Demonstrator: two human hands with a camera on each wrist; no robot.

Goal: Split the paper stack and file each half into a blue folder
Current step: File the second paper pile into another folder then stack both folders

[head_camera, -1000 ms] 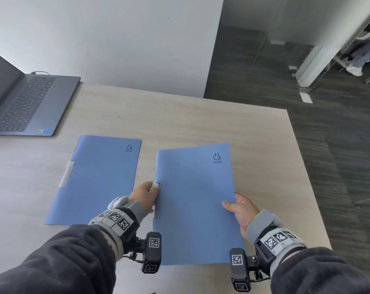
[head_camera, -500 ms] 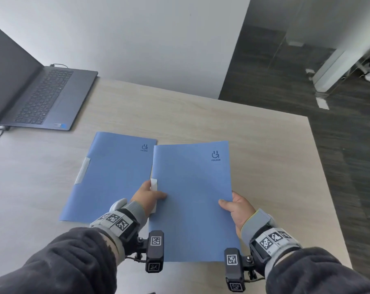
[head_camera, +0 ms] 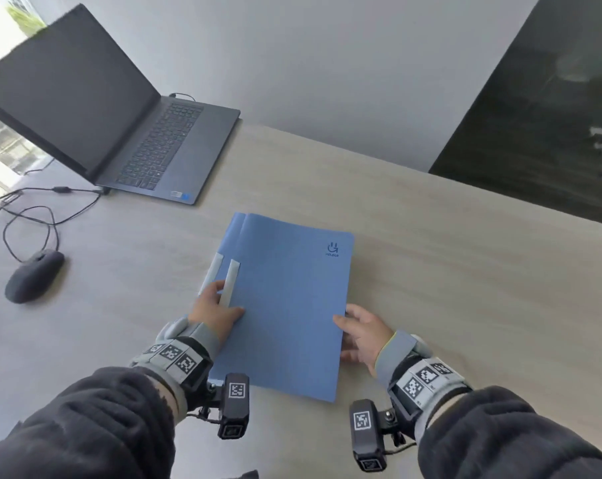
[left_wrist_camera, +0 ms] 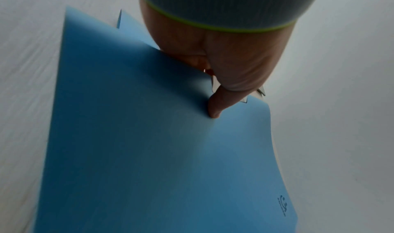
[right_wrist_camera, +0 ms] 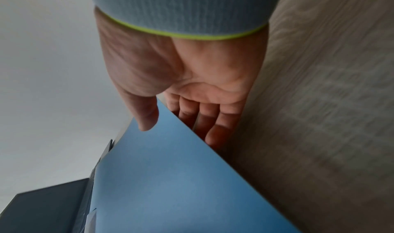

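Observation:
Two blue folders lie stacked on the table. The top folder (head_camera: 292,305) (left_wrist_camera: 149,152) (right_wrist_camera: 170,186) covers nearly all of the lower folder (head_camera: 232,233), which shows only a strip and its white spine tab on the left. My left hand (head_camera: 223,305) (left_wrist_camera: 215,108) pinches the top folder's left edge by its white tab, thumb on the cover. At the folder's right edge, my right hand (head_camera: 347,326) (right_wrist_camera: 170,118) holds it with the thumb above and the fingers (right_wrist_camera: 202,118) underneath. No loose paper shows.
An open dark laptop (head_camera: 147,133) (right_wrist_camera: 42,211) stands at the back left of the wooden table (head_camera: 465,271). A black mouse (head_camera: 33,280) and its cables (head_camera: 50,209) lie on the left. The table's far edge meets a white wall; dark floor lies to the right.
Both hands have carried the right folder leftward onto the left folder, so it now nearly covers it. The view has swung left, bringing the mouse and cables in.

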